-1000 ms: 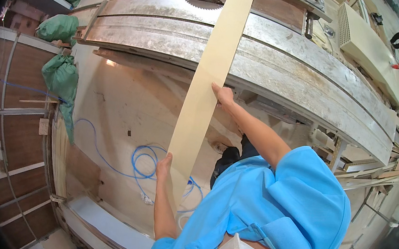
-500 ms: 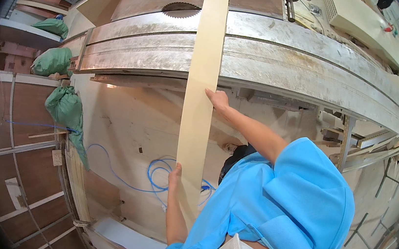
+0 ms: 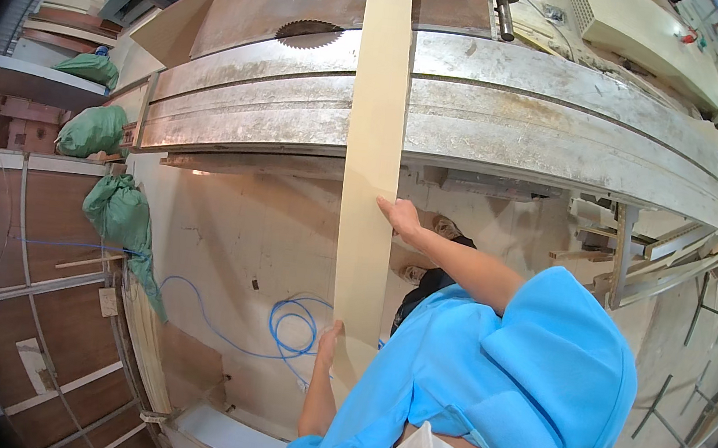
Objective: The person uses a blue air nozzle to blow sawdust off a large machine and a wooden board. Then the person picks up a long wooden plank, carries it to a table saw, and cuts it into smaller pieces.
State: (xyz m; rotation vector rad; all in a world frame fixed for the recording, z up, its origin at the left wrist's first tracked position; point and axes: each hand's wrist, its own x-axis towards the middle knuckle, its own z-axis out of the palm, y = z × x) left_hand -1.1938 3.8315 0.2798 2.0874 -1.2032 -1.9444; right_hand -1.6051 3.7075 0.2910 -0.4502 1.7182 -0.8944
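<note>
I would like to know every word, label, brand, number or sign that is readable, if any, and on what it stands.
No readable text: none shows on the long pale board, the saw blade, the metal table or the blue clothing.
Any marks on the small pale rectangle at left would be too small to read.

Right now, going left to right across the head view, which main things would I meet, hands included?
Lowest bulging green sack → dark, toothed metal saw blade → left hand at the board's left edge → long, flat, pale-yellow board → right hand at its right edge → pile of long, thin strips.
</note>
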